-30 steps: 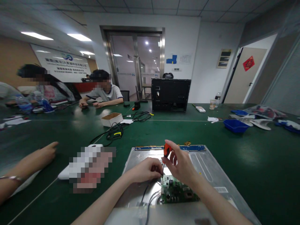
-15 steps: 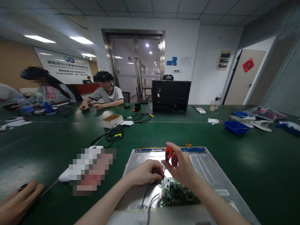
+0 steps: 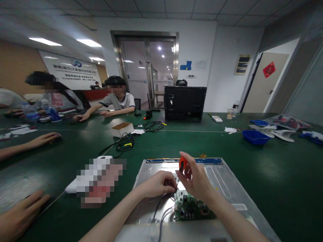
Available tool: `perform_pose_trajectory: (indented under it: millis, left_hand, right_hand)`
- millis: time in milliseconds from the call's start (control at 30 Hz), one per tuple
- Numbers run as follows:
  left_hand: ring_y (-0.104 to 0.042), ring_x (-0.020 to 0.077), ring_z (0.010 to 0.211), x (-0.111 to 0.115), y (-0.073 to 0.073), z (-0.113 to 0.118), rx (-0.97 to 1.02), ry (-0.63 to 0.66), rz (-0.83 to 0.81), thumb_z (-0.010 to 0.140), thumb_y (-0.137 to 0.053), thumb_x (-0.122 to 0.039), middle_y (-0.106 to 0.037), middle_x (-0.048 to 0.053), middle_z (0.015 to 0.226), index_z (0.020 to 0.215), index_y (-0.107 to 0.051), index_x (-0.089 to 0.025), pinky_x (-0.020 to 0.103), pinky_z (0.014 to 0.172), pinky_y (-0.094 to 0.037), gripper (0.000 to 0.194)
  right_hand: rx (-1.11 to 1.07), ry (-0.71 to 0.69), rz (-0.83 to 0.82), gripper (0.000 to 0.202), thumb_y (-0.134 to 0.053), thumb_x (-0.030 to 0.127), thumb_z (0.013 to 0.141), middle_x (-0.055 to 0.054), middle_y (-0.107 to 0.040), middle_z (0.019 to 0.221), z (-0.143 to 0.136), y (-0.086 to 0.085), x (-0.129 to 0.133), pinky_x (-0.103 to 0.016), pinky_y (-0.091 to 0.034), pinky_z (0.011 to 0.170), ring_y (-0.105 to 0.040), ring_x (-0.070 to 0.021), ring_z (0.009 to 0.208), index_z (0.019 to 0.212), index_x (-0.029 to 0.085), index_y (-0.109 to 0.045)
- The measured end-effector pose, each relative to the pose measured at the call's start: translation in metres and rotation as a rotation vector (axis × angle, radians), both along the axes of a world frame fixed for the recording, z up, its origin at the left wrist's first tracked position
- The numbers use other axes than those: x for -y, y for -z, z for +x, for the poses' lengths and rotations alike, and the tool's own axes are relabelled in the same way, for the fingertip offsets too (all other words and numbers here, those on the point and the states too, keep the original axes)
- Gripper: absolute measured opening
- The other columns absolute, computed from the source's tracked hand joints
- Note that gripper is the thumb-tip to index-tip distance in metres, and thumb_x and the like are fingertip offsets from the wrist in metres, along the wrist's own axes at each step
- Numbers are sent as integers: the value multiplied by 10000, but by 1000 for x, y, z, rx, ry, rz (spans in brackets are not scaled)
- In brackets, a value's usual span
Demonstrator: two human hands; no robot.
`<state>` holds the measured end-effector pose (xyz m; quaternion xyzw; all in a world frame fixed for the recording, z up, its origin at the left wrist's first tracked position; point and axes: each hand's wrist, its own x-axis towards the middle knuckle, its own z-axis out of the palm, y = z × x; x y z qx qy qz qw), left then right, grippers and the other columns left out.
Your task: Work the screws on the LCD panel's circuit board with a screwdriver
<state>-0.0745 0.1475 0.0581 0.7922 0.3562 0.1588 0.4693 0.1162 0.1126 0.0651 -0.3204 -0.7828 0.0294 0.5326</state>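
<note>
Far left in the frame, a neighbor's hand (image 3: 46, 138) has just come in over the green table (image 3: 264, 168). The lower neighbor hand (image 3: 29, 205), in the bottom left corner, is about where it was. Both are well apart from the work, so they look to be out of the way.

Moving right, the person's left hand (image 3: 160, 184) is just below the middle of the frame, and it has hardly moved. Its fingers are curled in close to the tip of the screwdriver — but it is too small to tell if they pinch anything. Gray wires (image 3: 161, 223) run below that hand.

Next comes the screwdriver (image 3: 182, 163), red and black, standing nearly straight up. Its thin rod points down by the top left corner of the green board (image 3: 188, 205), close beside the left fingers. It is in about the same spot too, so the work seems to be at that one corner.

Then comes the right hand (image 3: 198, 179), with its fingers wrapped tight on the screwdriver's handle. The green board sits below both hands, on the big silver panel (image 3: 242, 218).
</note>
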Motion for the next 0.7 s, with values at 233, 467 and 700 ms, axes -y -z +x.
perform_pose_trajectory:
  millis: [233,467,700]
  left_hand:
    - [-559,158,692,0,1,1,25,1,-31,698,-680,-174,-630,-21,710,766,-673,-167,244,658,-436,69]
    - [-542,151,668,-1,4,0,59,13,-55,682,-673,-190,-611,-23,706,778,-656,-164,241,643,-424,101]
    - [-530,143,655,-1,7,-1,31,-1,-31,706,-659,-168,-602,-31,695,795,-659,-169,229,624,-420,89]
  right_hand:
    - [17,-50,-8,635,-515,170,924,-21,-673,837,1,-1,1,-214,-440,450,-581,-119,531,1513,251,-293]
    - [20,-61,-44,685,-495,130,893,-5,-646,793,1,-2,4,-207,-427,438,-587,-119,521,1524,249,-256]
    - [-4,-15,-3,584,-537,196,940,31,-619,756,0,2,2,-186,-391,421,-546,-96,473,1470,271,-303]
